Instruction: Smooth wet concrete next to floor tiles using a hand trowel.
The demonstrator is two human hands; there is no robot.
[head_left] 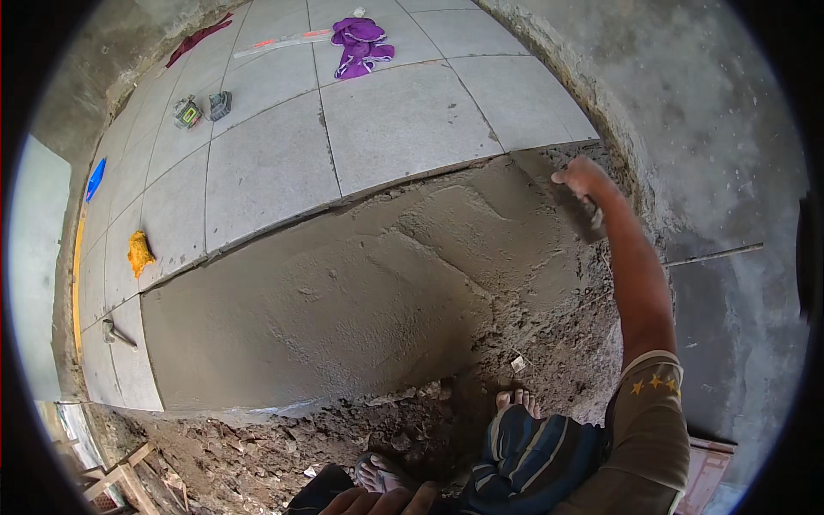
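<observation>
While large pale tiles (395,112) covered the far side of the floor, a broad bed of smooth grey mortar (318,292) lay along their near edge, bounded on the left by more tile. A rough grey wall (721,120) rose on the right, and bare, lumpy soil (249,455) ran along the near side of the mortar. From the lower right came an arm in a brown sleeve (652,438) with yellow stars, beside striped cloth (536,451) over the person's leg. At the mortar's far right end, near the wall, a flat trowel (575,215) lay over the surface, its handle in the right hand (590,182), the fingers curled closed around it. The left hand (378,501) showed only partly at the lower edge, near a bare foot (382,472); whether its fingers gripped anything, I could not tell. On the tiles, well apart from both hands, lay a crumpled purple cloth (360,45) and, smaller, an orange cloth (139,253). A greenish device (185,112) sat just beside a dark grey block (220,105), and a short-handled tool (118,333) rested near the mortar's left edge.
</observation>
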